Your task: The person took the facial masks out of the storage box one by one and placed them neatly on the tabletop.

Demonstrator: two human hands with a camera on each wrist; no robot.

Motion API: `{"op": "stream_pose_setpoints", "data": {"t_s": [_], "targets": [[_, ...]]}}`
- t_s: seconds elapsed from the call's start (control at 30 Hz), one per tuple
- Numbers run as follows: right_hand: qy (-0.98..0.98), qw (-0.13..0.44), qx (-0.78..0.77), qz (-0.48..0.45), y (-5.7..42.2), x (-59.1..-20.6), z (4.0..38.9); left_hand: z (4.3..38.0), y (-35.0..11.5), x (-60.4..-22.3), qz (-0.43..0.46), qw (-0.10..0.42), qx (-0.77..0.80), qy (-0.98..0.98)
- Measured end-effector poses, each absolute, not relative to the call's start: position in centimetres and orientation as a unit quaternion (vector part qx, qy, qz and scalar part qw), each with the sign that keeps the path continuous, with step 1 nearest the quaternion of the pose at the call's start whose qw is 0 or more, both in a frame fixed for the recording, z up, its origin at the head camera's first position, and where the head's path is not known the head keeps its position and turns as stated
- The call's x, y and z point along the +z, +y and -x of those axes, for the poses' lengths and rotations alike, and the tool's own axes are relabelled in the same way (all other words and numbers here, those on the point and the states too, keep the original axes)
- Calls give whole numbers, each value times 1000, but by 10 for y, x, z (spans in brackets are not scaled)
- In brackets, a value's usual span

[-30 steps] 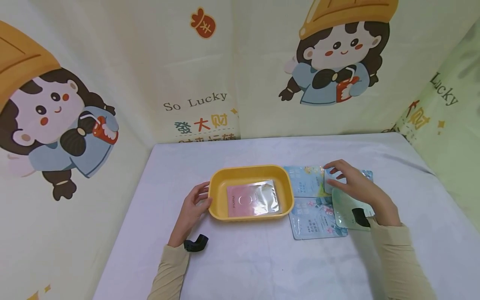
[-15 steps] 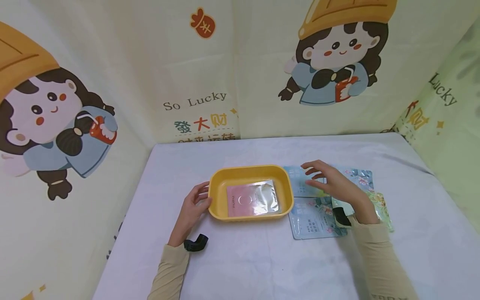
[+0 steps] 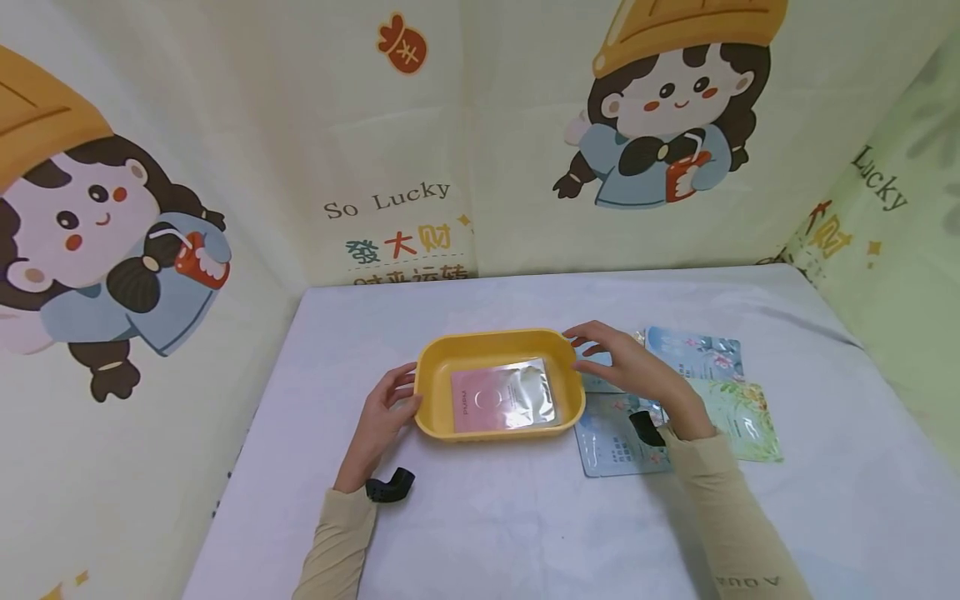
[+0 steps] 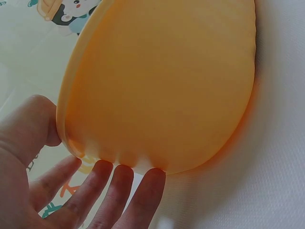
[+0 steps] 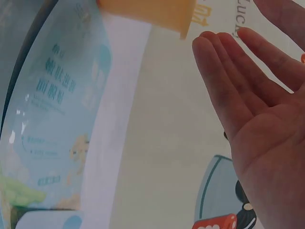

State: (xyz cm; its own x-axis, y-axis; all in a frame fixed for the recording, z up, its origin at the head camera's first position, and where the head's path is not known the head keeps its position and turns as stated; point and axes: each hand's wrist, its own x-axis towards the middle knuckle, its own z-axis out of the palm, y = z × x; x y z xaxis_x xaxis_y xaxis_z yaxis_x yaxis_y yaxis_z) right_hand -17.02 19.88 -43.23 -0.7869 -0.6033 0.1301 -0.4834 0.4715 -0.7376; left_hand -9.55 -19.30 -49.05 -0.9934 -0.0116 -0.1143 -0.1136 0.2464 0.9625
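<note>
A yellow tray point(image 3: 441, 375) sits mid-table with a pink and silver sachet point(image 3: 480, 404) lying flat in it. At the tray's left end is my left hand point(image 3: 381, 422), fingertips touching the outer wall and thumb at the rim; the left wrist view shows these fingers point(image 4: 119, 186) spread along the wall. My right hand point(image 3: 633, 367) hovers at the tray's right end with its fingers stretched toward the rim. It holds nothing. Below it, partly covered, lies a light blue face mask packet point(image 3: 597, 383), which also shows in the right wrist view.
More face mask packets lie right of the tray: a blue one point(image 3: 615, 446) in front, a green one point(image 3: 742, 425) at the right and a blue floral one point(image 3: 697, 350) behind. A printed cloth backdrop point(image 3: 517, 242) rises along the white table's rear edge.
My right hand has moved left from above the packets to the tray's right end, uncovering the green and rear blue packets. My left hand and the tray stay in place.
</note>
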Motion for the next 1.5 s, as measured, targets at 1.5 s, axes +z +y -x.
{"op": "stream_pose_setpoints", "data": {"t_s": [1.5], "targets": [[882, 80, -247, 394, 126, -457, 185, 98, -192, -493, 35, 29, 602, 797]]}}
